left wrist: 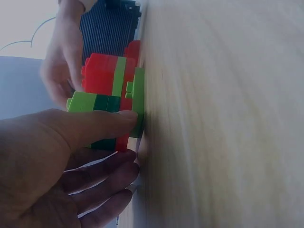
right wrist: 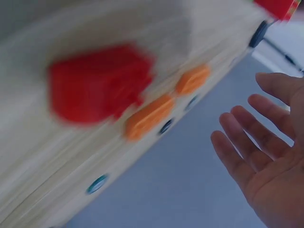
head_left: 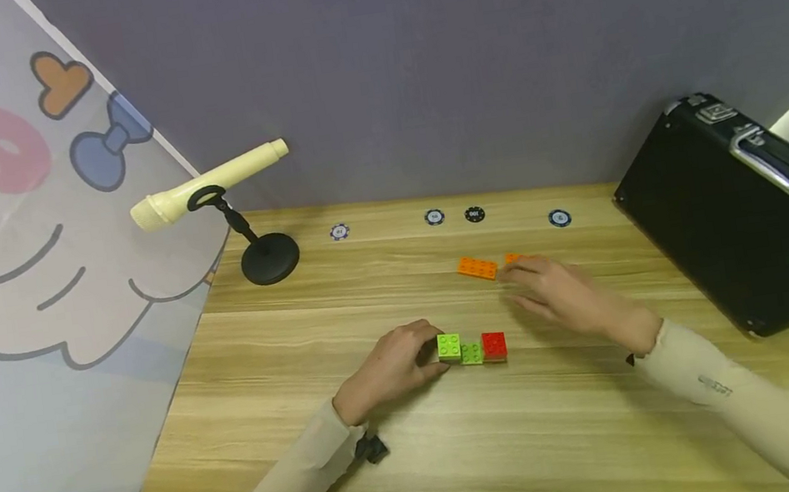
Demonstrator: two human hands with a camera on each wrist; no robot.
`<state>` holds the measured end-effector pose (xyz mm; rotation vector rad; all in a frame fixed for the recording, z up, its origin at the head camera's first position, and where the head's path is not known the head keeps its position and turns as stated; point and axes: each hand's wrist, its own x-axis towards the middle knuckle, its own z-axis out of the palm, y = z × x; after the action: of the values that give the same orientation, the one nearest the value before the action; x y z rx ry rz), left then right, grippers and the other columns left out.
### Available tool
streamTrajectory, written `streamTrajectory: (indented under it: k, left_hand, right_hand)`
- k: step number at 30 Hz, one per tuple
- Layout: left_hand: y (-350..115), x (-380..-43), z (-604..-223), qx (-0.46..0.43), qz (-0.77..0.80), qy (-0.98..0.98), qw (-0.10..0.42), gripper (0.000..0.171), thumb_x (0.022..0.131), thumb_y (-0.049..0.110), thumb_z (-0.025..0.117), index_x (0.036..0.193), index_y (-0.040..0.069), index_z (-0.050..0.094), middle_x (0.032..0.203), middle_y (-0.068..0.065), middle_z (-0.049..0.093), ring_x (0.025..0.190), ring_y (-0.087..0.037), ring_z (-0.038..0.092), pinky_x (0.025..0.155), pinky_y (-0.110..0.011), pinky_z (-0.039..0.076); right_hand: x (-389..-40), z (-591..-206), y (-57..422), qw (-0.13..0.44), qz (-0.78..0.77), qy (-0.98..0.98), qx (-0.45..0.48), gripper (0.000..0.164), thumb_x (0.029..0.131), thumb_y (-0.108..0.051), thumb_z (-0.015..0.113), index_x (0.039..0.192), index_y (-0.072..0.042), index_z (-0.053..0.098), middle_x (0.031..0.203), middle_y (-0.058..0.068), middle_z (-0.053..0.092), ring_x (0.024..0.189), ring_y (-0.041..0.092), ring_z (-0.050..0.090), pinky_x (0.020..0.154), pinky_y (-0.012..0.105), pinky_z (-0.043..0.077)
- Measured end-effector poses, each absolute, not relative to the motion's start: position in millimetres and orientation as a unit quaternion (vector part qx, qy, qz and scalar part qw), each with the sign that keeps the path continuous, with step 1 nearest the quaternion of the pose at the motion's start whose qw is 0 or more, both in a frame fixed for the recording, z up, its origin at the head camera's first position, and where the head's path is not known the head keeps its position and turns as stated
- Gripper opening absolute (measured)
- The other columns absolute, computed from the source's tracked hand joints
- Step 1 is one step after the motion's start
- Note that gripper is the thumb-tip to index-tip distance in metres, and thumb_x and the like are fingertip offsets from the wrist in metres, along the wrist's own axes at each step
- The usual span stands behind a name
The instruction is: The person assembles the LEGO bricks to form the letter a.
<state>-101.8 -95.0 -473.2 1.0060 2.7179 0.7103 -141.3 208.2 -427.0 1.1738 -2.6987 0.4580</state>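
Clearly, we see the wooden table [head_left: 545, 452] running out of the head view at the bottom, and the black case [head_left: 711, 235] cut off at the right edge. A pale yellow microphone [head_left: 219, 182] sits on its stand. Our left hand [head_left: 390, 367] pinches the left end of the block build [head_left: 471, 354], hiding part of it, thumb and fingers on opposite sides. The build rests near the table's middle: one stack goes light green, dark green, red; the other, red over light green; a light green base joins them. Our right hand [head_left: 560, 296] has its fingers straight and apart, covering much of one orange brick [head_left: 515, 258] beside another. A red brick [right wrist: 97, 85] blurs in the right wrist view. Small round chips [head_left: 434, 217] line the back.
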Motion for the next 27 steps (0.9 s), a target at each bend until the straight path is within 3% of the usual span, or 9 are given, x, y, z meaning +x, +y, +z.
streamTrajectory:
  k: [6,12,27]
  left_hand:
    - [-95.4,-101.6,-473.5,0.334,0.235,0.909,0.079,0.039,0.084,0.031,0.078,0.117,0.013,0.067,0.106,0.005,0.067,0.09,-0.006,0.06,0.08,-0.022,0.051]
    - [-94.9,-101.1,-474.0,0.337,0.237,0.908,0.078,0.038,0.084,0.031,0.078,0.116,0.013,0.067,0.103,0.006,0.067,0.086,-0.006,0.058,0.077,-0.02,0.05]
    - [-95.6,-101.0,-474.3,0.34,0.24,0.906,0.077,0.037,0.084,0.031,0.078,0.116,0.013,0.067,0.104,0.006,0.067,0.089,-0.005,0.059,0.08,-0.021,0.051]
  right_hand:
    - [-173.2,-437.6,236.5,0.027,0.146,-0.93,0.337,0.033,0.09,-0.015,0.071,0.12,-0.003,0.066,0.119,0.014,0.065,0.105,0.03,0.065,0.086,0.046,0.056]
    - [-187.3,-445.2,241.2,-0.013,0.124,-0.94,0.318,0.041,0.092,-0.018,0.068,0.131,-0.009,0.061,0.127,0.012,0.062,0.112,0.029,0.062,0.092,0.049,0.053]
    - [-192.4,-458.2,237.1,-0.011,0.108,-0.936,0.335,0.034,0.096,-0.016,0.064,0.129,-0.015,0.063,0.118,0.007,0.063,0.096,0.023,0.066,0.079,0.041,0.057]
